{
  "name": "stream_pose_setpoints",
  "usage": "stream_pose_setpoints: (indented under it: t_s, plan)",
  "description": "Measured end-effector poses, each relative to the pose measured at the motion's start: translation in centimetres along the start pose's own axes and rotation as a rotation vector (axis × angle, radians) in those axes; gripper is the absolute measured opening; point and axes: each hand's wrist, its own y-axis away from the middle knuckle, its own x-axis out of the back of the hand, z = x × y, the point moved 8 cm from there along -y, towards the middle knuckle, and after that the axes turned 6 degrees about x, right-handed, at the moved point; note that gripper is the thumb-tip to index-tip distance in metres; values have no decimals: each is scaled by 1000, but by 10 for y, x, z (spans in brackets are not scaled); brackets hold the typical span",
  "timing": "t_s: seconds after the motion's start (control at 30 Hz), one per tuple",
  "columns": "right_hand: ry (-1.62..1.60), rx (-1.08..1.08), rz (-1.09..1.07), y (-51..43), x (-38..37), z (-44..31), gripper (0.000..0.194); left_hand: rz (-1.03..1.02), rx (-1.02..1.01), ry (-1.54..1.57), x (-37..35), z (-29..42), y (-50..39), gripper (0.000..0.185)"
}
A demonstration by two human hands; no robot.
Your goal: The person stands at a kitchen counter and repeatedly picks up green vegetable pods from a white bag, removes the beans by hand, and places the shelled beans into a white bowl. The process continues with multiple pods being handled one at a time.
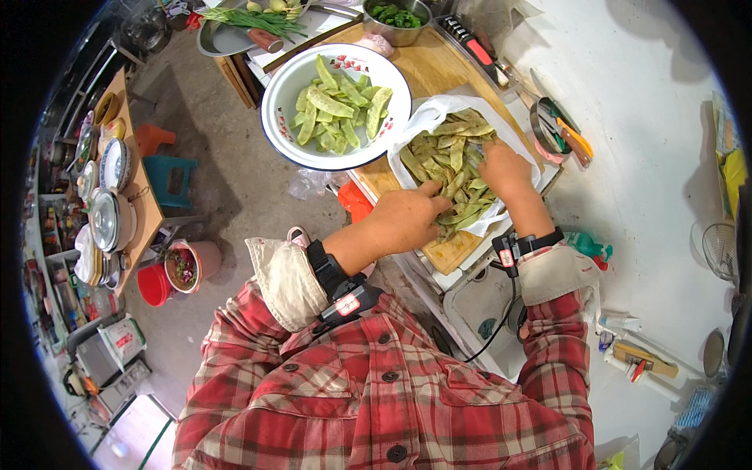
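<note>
A white plastic bag [433, 110], its mouth spread wide, holds many flat green bean pods [449, 154], some with brownish patches. My left hand [405, 218] reaches over the bag's near left edge. Its thumb and forefinger are apart, touching the pods, with nothing visible between them. On the bag's right side my right hand [506, 171] is bent down into the pods; its fingertips are partly hidden, so a grip cannot be made out. Beyond the bag to the left, a white enamel basin [275, 111] with a dark blue rim and red flowers contains paler green bean pieces [338, 108].
Under the bag lies a wooden cutting board [437, 64]. A steel bowl of green peppers [398, 16] stands behind. Right of the board are a knife rack [470, 47] and a utensil holder [549, 126]. A sink [470, 299] is close to my body.
</note>
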Motion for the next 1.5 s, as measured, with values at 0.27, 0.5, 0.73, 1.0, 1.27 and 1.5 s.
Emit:
stream_pose_setpoints:
  t_s: [0.27,0.5,0.73,1.0,1.27,1.5]
  plan:
    - [26,87,12,-8,-9,8,20,101,141,72,5,-15,4,50]
    - [-385,131,298,0,26,22,19,296,176,183,25,-36,9,49]
    - [-437,73,306,-2,38,25,17,265,157,259,37,-36,3,34]
    - [-405,224,-41,7,6,0,26,159,83,209,38,-27,3,25]
    - [-824,220,100,1,11,-7,31,152,-3,122,36,-17,7,23]
    - [-263,155,-92,1,-3,-12,29,210,-110,127,34,-12,9,22]
